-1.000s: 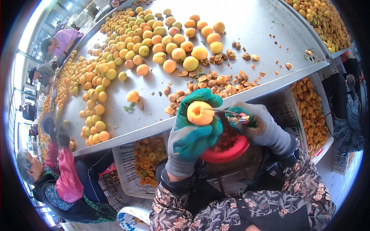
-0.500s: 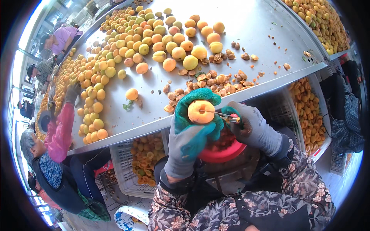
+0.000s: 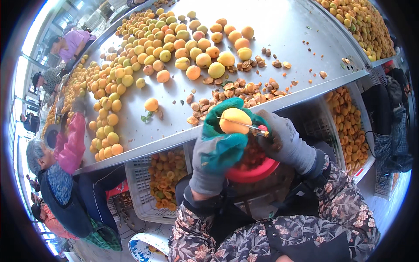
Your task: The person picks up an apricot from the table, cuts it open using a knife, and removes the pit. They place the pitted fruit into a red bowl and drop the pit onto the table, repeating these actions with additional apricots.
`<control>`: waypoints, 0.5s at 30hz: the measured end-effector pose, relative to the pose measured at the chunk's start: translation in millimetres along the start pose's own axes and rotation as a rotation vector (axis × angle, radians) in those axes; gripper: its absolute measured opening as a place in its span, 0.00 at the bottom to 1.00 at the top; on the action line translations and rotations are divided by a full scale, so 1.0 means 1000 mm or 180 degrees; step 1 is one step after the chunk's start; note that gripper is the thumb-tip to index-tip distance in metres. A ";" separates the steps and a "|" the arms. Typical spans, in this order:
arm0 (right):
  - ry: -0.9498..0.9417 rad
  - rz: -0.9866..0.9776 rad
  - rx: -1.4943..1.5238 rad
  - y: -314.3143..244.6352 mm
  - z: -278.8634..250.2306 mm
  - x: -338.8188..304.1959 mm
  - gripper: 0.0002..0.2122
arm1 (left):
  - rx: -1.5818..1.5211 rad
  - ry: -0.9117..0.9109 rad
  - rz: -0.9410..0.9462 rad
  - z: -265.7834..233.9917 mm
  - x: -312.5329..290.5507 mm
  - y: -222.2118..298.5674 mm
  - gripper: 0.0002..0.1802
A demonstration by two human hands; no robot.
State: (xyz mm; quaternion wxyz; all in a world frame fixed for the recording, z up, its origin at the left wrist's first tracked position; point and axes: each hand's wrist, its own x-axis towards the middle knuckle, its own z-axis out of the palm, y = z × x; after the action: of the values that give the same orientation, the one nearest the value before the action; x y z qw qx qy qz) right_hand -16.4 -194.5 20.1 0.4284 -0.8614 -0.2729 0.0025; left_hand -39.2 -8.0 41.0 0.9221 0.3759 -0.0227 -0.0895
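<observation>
An apricot [image 3: 235,120] rests in the fingers of my left hand [image 3: 216,150], which wears a grey glove with a green coated palm. My right hand [image 3: 286,139], in a stained grey glove, is closed on a thin-bladed pitting knife [image 3: 257,129]. The narrow blade lies across the upper side of the apricot; I cannot tell how deep it goes. Below both hands is a red basin [image 3: 257,171] with dark orange pieces in it. Beyond the hands, a heap of apricot pits [image 3: 244,92] lies along the near edge of the metal table [image 3: 144,150].
Whole apricots [image 3: 161,56] cover the table's left and far parts. Crates of apricot halves [image 3: 163,179] stand under the edge at left and right. A co-worker in pink sleeves [image 3: 72,142] reaches over the table at left. More apricots [image 3: 362,26] are heaped at far right.
The apricot has turned in my left hand, and its front cut mark no longer shows. The blade now lies across its upper side. The co-worker's arm at left has shifted slightly.
</observation>
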 end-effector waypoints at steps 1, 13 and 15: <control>0.0035 -0.0074 -0.0058 0.000 0.000 0.000 0.15 | -0.0311 0.0005 -0.0080 0.003 0.000 -0.002 0.34; 0.0215 -0.0241 -0.0275 0.004 0.002 0.000 0.16 | 0.1231 -0.0735 0.1372 -0.018 0.010 -0.008 0.31; 0.0320 -0.0218 -0.0307 0.004 0.001 -0.001 0.16 | -0.0711 -0.0646 -0.0060 -0.016 0.006 -0.006 0.32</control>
State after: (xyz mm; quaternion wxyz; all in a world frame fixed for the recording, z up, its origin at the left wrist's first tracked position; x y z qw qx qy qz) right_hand -16.0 -196.4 16.7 0.3993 -0.8702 -0.2802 -0.0686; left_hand -32.6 -2.3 25.0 0.9502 0.2602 -0.1021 -0.1376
